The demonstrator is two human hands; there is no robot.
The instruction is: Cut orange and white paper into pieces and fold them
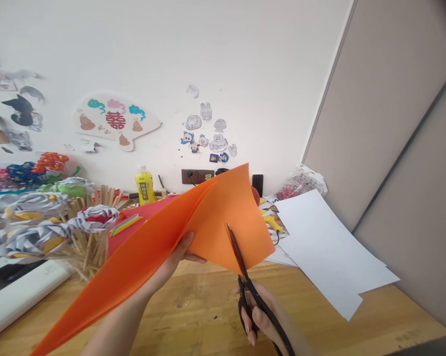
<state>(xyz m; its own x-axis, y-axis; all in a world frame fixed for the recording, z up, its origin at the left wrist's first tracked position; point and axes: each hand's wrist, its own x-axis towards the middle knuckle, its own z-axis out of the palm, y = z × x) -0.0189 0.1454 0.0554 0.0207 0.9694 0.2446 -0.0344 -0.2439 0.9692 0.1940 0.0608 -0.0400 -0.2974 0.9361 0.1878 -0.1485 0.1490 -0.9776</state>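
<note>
A large orange sheet point(223, 217), curved over with layers towards the left, is held up above the wooden table. My left hand point(180, 254) grips its lower edge near the middle, thumb on the near side. In my right hand point(262, 311) are black-handled scissors point(245, 277), fingers in the handle loops. The blades point up and left across the right part of the sheet, between its lower edge and its middle. Part of the blades looks orange-brown.
White sheets point(330, 247) lie at the right on the table point(200, 316). At the left are paper flowers point(48, 217) on wooden sticks point(91, 247) and a white device point(26, 296). Behind stand a yellow bottle point(144, 185) and a black phone point(257, 183). A yellow tool point(272, 222) lies beside the sheets.
</note>
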